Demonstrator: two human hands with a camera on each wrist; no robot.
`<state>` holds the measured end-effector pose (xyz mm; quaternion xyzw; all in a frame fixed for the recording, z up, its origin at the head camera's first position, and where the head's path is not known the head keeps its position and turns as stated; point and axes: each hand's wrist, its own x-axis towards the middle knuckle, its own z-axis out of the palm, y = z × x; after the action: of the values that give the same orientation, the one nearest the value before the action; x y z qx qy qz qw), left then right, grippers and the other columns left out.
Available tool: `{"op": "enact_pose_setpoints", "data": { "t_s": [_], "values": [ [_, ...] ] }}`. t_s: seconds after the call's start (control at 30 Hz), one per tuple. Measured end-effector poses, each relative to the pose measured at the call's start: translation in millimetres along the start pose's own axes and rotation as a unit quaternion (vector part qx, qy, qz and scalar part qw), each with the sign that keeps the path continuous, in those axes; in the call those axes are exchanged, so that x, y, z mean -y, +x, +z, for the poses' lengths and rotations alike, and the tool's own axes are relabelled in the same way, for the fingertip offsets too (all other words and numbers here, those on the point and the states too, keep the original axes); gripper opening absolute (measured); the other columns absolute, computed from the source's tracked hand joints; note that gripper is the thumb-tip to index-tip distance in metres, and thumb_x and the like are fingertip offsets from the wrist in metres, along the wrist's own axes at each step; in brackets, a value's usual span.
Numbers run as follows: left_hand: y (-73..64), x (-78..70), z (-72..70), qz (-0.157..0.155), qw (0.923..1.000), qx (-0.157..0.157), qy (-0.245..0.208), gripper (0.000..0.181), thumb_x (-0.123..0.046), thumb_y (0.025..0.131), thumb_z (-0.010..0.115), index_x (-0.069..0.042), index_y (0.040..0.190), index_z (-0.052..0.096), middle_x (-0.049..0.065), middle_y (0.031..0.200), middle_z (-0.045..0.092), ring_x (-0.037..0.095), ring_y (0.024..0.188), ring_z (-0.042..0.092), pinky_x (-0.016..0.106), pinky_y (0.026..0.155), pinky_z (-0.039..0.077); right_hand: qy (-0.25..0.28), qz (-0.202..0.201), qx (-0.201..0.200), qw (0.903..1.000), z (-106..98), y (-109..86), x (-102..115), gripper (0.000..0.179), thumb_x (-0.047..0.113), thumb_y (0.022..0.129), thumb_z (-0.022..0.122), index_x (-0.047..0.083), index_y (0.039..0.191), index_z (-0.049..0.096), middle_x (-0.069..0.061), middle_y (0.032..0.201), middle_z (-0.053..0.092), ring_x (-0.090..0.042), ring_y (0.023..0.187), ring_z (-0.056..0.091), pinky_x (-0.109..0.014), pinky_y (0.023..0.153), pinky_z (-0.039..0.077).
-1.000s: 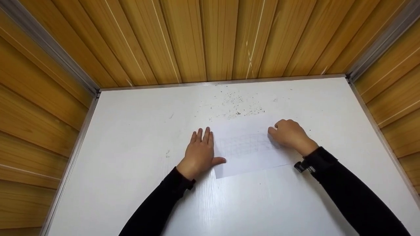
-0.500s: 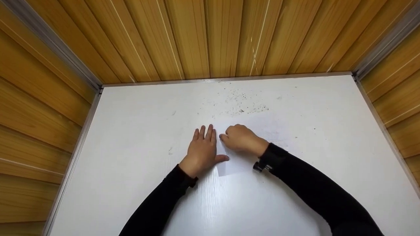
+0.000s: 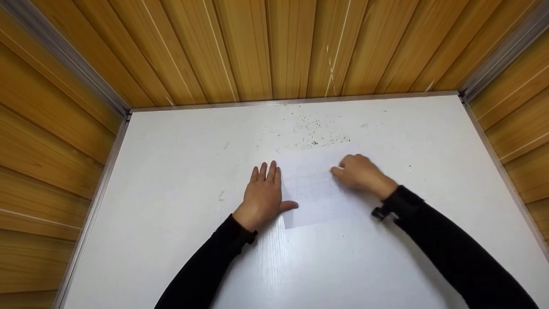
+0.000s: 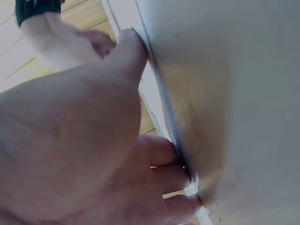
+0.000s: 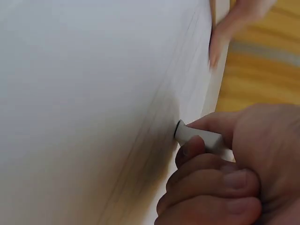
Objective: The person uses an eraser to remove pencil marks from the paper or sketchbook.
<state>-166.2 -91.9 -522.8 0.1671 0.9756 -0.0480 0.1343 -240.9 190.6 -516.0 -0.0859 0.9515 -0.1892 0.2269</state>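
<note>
A sheet of white paper [image 3: 317, 210] lies on the white table, with faint grey pencil lines [image 3: 306, 185] across its middle. Along the paper's left edge my left hand [image 3: 263, 198] lies flat, fingers straight and thumb spread onto the sheet. My right hand [image 3: 362, 174] is over the right part of the paper, fingers curled. In the right wrist view it pinches a small white eraser [image 5: 202, 137] between thumb and fingers. The eraser's dark-edged end meets the paper by the pencil lines. Most of the eraser's far end is hidden in the hand.
Dark crumbs [image 3: 315, 128] are scattered on the table [image 3: 180, 163] behind the paper. Wood-patterned panels [image 3: 287, 51] wall the table at the back and on both sides, with grey metal strips along the edges.
My right hand swept left across the paper to near the left hand, then moved back right with the eraser. The left hand stays at the paper's left edge.
</note>
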Motion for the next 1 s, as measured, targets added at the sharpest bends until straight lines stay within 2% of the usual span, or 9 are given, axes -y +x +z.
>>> {"op": "enact_pose_setpoints", "data": {
  "t_s": [0.1, 0.17, 0.27, 0.37, 0.47, 0.53, 0.63, 0.83, 1.0],
  "values": [
    [-1.7, 2.4, -1.7, 0.000, 1.0000, -0.005, 0.005, 0.121, -0.087, 0.096, 0.053, 0.004, 0.173, 0.028, 0.021, 0.183, 0.025, 0.041, 0.171, 0.026, 0.054, 0.141, 0.023, 0.004, 0.027, -0.014, 0.9995, -17, -12.4, -42, 0.058, 0.045, 0.110, 0.054, -0.007, 0.114, 0.078, -0.029, 0.110, 0.074, -0.036, 0.096, 0.065, -0.047, 0.082, 0.056],
    [-3.3, 4.4, -2.9, -0.004, 0.9999, -0.011, 0.008, 0.121, -0.087, 0.095, 0.055, 0.004, 0.172, 0.030, 0.021, 0.182, 0.027, 0.041, 0.171, 0.028, 0.054, 0.140, 0.025, -0.001, 0.030, -0.025, 0.9992, -22, -16.0, -55, 0.059, 0.043, 0.109, 0.052, -0.009, 0.120, 0.077, -0.032, 0.117, 0.074, -0.040, 0.103, 0.066, -0.051, 0.087, 0.056],
    [-3.5, 4.8, -3.3, -0.008, 0.9998, -0.014, 0.008, 0.122, -0.087, 0.094, 0.057, 0.004, 0.172, 0.031, 0.021, 0.182, 0.029, 0.040, 0.170, 0.029, 0.054, 0.140, 0.026, -0.012, 0.028, -0.029, 0.9991, -23, -18.0, -57, 0.063, 0.039, 0.109, 0.047, -0.015, 0.133, 0.071, -0.040, 0.139, 0.068, -0.049, 0.121, 0.066, -0.065, 0.106, 0.054],
    [-2.1, 1.8, -2.4, -0.003, 0.9999, -0.011, 0.003, 0.122, -0.088, 0.095, 0.056, 0.004, 0.172, 0.030, 0.021, 0.182, 0.028, 0.040, 0.171, 0.028, 0.054, 0.140, 0.025, -0.015, 0.024, -0.026, 0.9992, -24, -20.3, -56, 0.063, 0.037, 0.109, 0.045, -0.016, 0.132, 0.069, -0.041, 0.137, 0.068, -0.052, 0.121, 0.067, -0.067, 0.107, 0.053],
    [-1.5, -1.3, -2.0, 0.001, 1.0000, -0.007, 0.005, 0.122, -0.088, 0.095, 0.054, 0.004, 0.172, 0.030, 0.021, 0.183, 0.027, 0.041, 0.171, 0.028, 0.054, 0.141, 0.024, -0.002, 0.023, -0.031, 0.9992, -23, -21.7, -50, 0.060, 0.038, 0.111, 0.044, -0.014, 0.121, 0.072, -0.036, 0.121, 0.072, -0.045, 0.106, 0.067, -0.060, 0.096, 0.056],
    [-1.5, -2.7, -2.9, 0.001, 0.9999, -0.009, 0.008, 0.122, -0.088, 0.095, 0.054, 0.004, 0.172, 0.030, 0.021, 0.182, 0.028, 0.041, 0.171, 0.028, 0.053, 0.140, 0.025, 0.012, 0.017, -0.035, 0.9992, -21, -20.8, -39, 0.056, 0.039, 0.113, 0.044, -0.009, 0.108, 0.073, -0.029, 0.106, 0.072, -0.038, 0.095, 0.065, -0.053, 0.088, 0.055],
    [-1.2, -2.5, -4.0, -0.001, 0.9998, -0.016, 0.007, 0.122, -0.088, 0.094, 0.056, 0.004, 0.172, 0.031, 0.021, 0.182, 0.029, 0.040, 0.170, 0.029, 0.053, 0.140, 0.026, 0.025, -0.003, -0.035, 0.9991, -12, -14.8, -9, 0.052, 0.042, 0.114, 0.046, 0.000, 0.098, 0.071, -0.019, 0.097, 0.070, -0.031, 0.088, 0.063, -0.048, 0.084, 0.054],
    [1.0, -4.1, -5.0, 0.001, 0.9998, -0.020, 0.000, 0.121, -0.087, 0.095, 0.056, 0.003, 0.172, 0.031, 0.021, 0.182, 0.028, 0.041, 0.170, 0.029, 0.054, 0.140, 0.025, -0.016, -0.058, 0.000, 0.9982, 17, -0.1, 67, 0.054, 0.043, 0.114, 0.047, -0.001, 0.111, 0.077, -0.024, 0.113, 0.078, -0.038, 0.103, 0.072, -0.056, 0.097, 0.060],
    [0.7, -9.7, -4.0, 0.012, 0.9997, -0.020, 0.011, 0.120, -0.087, 0.096, 0.054, 0.002, 0.173, 0.031, 0.020, 0.183, 0.027, 0.040, 0.171, 0.029, 0.054, 0.140, 0.025, -0.039, -0.071, 0.007, 0.9967, 31, 8.6, 100, 0.050, 0.039, 0.114, 0.046, 0.000, 0.105, 0.076, -0.023, 0.112, 0.077, -0.039, 0.106, 0.072, -0.055, 0.097, 0.061]
  ]
}}
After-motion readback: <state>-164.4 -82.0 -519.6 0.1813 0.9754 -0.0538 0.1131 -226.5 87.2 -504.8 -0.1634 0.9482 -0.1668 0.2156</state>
